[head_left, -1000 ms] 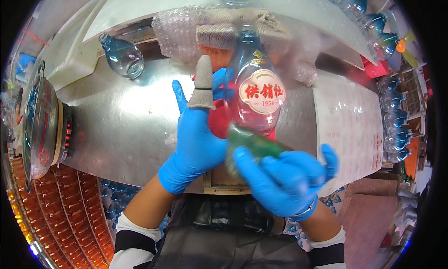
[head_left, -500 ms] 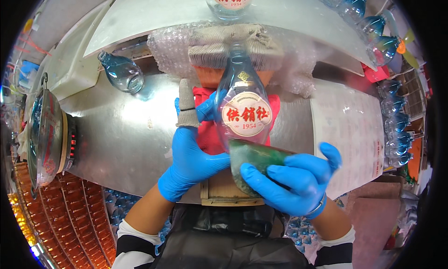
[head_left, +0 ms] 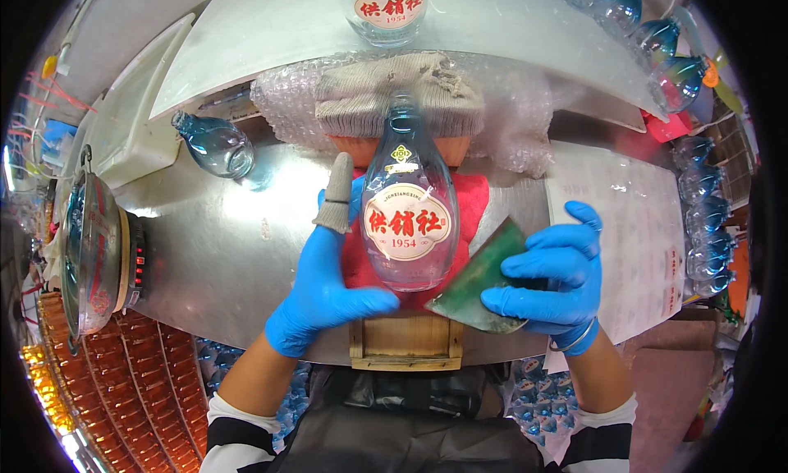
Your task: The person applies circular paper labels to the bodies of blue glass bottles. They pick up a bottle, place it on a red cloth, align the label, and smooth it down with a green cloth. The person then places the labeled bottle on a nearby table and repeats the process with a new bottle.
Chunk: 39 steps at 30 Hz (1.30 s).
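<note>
A blue-tinted clear glass bottle (head_left: 409, 269) with a cream and red label lies in front of me, its neck pointing away. Under it is a red cloth (head_left: 474, 192) on a wooden stand (head_left: 406, 340). My left hand (head_left: 316, 296), in a blue glove, is at the bottle's left side. Its thumb and index finger are spread apart, and the other fingers are partly hidden beside the glass. A grey knit cover (head_left: 335, 195) caps the index finger. In my gloved right hand (head_left: 562, 264) is a green, roughly triangular scraper-like sheet (head_left: 484, 280), just right of the bottle's base.
Grey knit fabric and bubble wrap (head_left: 529, 103) pad the stand's far end. Another bottle (head_left: 215, 147) lies at left, and one (head_left: 386, 17) is beyond the stand. A round lidded pan (head_left: 86, 255) sits far left. Several bottles (head_left: 707, 227) line the right.
The green sheet has shifted right, off the bottle's lower part, with my right hand. The bottle's base now shows. My left thumb has moved slightly down and left.
</note>
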Available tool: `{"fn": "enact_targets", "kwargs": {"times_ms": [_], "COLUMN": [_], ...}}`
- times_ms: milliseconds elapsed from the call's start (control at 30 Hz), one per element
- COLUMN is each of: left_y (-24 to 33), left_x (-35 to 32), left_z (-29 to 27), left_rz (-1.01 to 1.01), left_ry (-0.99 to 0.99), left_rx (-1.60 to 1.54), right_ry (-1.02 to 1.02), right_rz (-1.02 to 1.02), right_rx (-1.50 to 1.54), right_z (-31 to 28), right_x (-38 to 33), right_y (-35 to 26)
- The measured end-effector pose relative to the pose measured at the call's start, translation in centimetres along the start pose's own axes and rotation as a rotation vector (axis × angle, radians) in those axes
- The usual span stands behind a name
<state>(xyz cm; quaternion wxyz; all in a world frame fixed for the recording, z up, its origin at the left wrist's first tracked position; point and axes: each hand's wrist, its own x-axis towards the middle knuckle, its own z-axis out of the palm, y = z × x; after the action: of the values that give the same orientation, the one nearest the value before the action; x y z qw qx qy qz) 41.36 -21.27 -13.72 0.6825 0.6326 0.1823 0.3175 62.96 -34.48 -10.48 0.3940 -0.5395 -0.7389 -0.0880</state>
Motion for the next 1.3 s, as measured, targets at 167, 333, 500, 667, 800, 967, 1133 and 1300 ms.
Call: {"fn": "enact_targets", "kwargs": {"times_ms": [167,333,500,667,800,967,1133,1300], "left_y": [1.0,3.8,6.0,6.2,6.4,6.6,5.5,4.1], "left_x": [1.3,5.1,7.2,7.9,8.1,8.5,8.2,6.2], "left_z": [-0.7,-1.9,-0.5,-0.6,-0.7,-0.6,-0.9,-0.4], "left_rz": [-0.169,-0.403,-0.661,-0.723,-0.759,-0.815,-0.709,-0.601], "left_ry": [0.02,-0.088,-0.121,-0.098,-0.072,-0.04,-0.051,0.02], "left_rx": [-0.032,-0.124,-0.132,-0.218,-0.314,-0.313,-0.33,-0.588], "right_ry": [-0.123,-0.048,-0.19,-0.217,-0.278,-0.348,-0.309,-0.096], "right_rz": [-0.131,-0.287,-0.42,-0.366,-0.356,-0.174,0.184,0.324], "right_rx": [-0.166,-0.148,-0.069,0.011,0.05,0.142,0.111,0.208], "right_z": [0.0,0.0,2.3,2.0,1.6,0.4,1.3,4.1], "right_x": [-0.3,3.4,5.2,5.2,5.6,6.1,11.6,13.2], "right_y": [0.9,-3.4,-3.3,-2.9,-2.7,-3.1,-0.8,2.7]}}
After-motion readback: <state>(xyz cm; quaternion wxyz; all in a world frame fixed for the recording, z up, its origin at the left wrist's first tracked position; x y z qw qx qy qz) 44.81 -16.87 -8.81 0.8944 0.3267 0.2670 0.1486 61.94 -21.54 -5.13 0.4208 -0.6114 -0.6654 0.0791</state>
